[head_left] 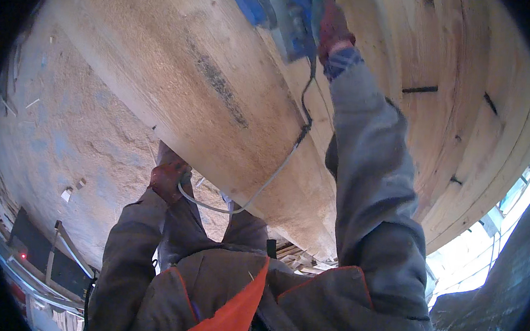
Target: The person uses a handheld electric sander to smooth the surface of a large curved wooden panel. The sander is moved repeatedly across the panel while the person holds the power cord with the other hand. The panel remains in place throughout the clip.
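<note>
Gripping blue power tool (285, 22) with right hand (336, 26) over dusty planks (173, 67); can't tell grip of left hand (169, 180), above sawdust-strewn floor (57, 151).

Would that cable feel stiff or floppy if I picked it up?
Probably floppy: the cable curves loosely between the blue tool and the left hand. It looks thin, so that stretch is likely light. The thicker dark lump along it may bend less easily.

– far side?
– see the power tool (286, 32) on the boards (236, 53), with the right hand (336, 26) at its right.
– and left?
– see the ground (83, 128) past the boards' edge, with the left hand (168, 180) near it; follow the cable (305, 130) from tool toward that hand.
</note>
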### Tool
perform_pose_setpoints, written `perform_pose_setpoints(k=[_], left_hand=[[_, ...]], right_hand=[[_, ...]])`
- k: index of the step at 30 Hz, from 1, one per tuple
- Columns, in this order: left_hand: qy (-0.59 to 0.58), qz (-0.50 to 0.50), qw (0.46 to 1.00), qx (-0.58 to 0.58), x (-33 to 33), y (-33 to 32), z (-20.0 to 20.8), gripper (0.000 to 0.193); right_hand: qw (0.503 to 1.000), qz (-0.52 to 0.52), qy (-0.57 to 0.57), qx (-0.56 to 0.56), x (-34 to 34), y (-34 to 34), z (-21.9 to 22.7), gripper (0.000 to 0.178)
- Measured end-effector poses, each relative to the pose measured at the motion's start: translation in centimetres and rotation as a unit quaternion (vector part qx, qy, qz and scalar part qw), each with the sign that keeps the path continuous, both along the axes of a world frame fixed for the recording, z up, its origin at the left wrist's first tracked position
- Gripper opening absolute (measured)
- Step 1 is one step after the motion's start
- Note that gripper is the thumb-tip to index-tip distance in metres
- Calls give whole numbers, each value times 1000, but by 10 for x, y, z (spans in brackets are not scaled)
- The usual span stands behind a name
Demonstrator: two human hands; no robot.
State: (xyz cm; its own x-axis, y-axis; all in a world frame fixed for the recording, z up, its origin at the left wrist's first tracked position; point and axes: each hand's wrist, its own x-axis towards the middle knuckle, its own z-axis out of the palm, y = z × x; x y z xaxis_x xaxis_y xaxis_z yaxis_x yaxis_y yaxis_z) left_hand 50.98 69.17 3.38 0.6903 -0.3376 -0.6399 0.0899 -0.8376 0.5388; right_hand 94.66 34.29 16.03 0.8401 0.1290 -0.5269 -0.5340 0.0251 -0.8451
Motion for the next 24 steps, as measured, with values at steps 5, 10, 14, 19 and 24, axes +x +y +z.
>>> perform_pose_setpoints(k=[5, 10, 14, 19, 24], left_hand=[[-89, -69, 994, -12, -9, -18, 0, 51], [-34, -68, 996, 36, 6, -33, 31, 58], [-64, -162, 983, 64, 15, -35, 38, 63], [-66, -128, 989, 34, 4, -28, 24, 67], [-60, -58, 996, 42, -20, -16, -1, 71]], right_hand=[[997, 67, -35, -32, -117, -98, 17, 46], [972, -73, 183, -126, -294, -229, 19, 49], [965, -177, 148, -128, -439, -324, 2, 51], [959, -131, 103, -228, -530, -389, 5, 62], [955, -21, 130, -267, -468, -373, 6, 66]])
